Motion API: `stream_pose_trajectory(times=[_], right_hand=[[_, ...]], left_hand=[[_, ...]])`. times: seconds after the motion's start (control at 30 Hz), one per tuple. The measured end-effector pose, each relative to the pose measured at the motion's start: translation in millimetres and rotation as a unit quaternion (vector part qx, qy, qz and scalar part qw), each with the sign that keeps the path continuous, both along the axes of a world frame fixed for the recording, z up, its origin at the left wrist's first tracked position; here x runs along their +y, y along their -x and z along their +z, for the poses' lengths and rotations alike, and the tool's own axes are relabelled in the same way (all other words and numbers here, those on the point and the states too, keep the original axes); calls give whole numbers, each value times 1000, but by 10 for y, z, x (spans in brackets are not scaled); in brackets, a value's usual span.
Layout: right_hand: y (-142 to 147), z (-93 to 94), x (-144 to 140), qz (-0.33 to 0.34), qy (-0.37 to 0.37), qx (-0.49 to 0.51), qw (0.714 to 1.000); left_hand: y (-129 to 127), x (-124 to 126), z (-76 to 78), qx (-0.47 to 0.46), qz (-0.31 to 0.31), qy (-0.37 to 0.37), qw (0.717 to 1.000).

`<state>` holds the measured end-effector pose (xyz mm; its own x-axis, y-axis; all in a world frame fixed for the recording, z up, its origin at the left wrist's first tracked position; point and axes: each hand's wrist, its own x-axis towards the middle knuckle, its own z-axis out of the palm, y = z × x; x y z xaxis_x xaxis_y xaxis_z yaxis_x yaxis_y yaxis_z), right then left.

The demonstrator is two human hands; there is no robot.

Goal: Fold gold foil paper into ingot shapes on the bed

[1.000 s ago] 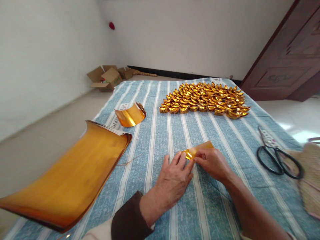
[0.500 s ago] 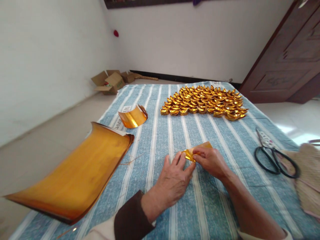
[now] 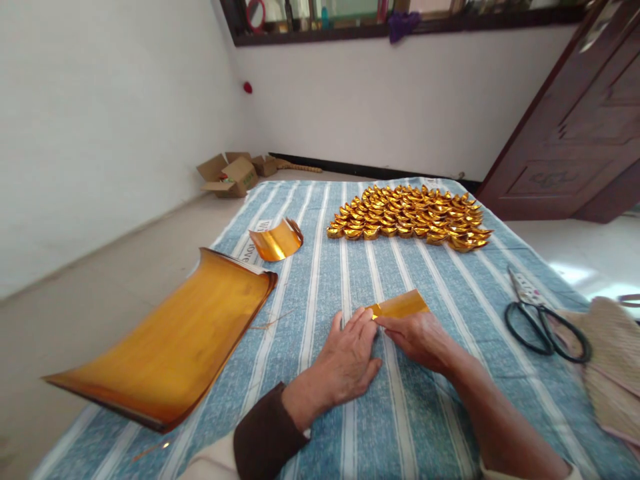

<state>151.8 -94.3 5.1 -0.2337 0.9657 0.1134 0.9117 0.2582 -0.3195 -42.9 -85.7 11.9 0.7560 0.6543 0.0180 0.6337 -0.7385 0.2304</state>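
Observation:
A small strip of gold foil paper (image 3: 406, 305) lies on the blue striped cloth under both my hands, its left end folded over. My left hand (image 3: 345, 365) rests flat, its extended fingertips pressing down on the folded end. From the right, my right hand (image 3: 417, 337) presses the fold with forefinger and thumb close together, the other fingers curled in. The fingertips cover part of the fold. Beyond my hands, folded gold paper ingots (image 3: 407, 217) stand in packed rows. A curled gold sheet (image 3: 277, 241) sits at the left.
A stack of large gold sheets (image 3: 170, 340) lies along the cloth's left edge. Black-handled scissors (image 3: 543, 327) lie at the right, beside a tan woven piece (image 3: 613, 367). An open cardboard box (image 3: 233, 177) stands on the floor behind, and a brown door (image 3: 565, 120) at the right.
My right hand has gone from pinching the raised fold to pressing it down. My left thumb has moved back from the paper. The camera view has tilted up slightly.

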Motion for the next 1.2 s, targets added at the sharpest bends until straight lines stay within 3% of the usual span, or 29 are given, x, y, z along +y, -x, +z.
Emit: stream_pose_trajectory(times=[0.1, 0.3, 0.43, 0.83, 1.2], right_hand=[[26, 50, -16, 72, 29, -86, 993], [47, -26, -31, 83, -7, -118, 989], [92, -43, -65, 62, -17, -114, 991], [47, -45, -167, 16, 65, -166, 984], [65, -126, -182, -4, 52, -126, 991]], left_hand=[[9, -4, 10, -20, 12, 21, 1000], [7, -18, -12, -27, 30, 48, 998], [19, -12, -20, -28, 32, 37, 998], [-14, 45, -96, -1, 13, -12, 1000], [32, 77, -154, -2, 13, -31, 999]])
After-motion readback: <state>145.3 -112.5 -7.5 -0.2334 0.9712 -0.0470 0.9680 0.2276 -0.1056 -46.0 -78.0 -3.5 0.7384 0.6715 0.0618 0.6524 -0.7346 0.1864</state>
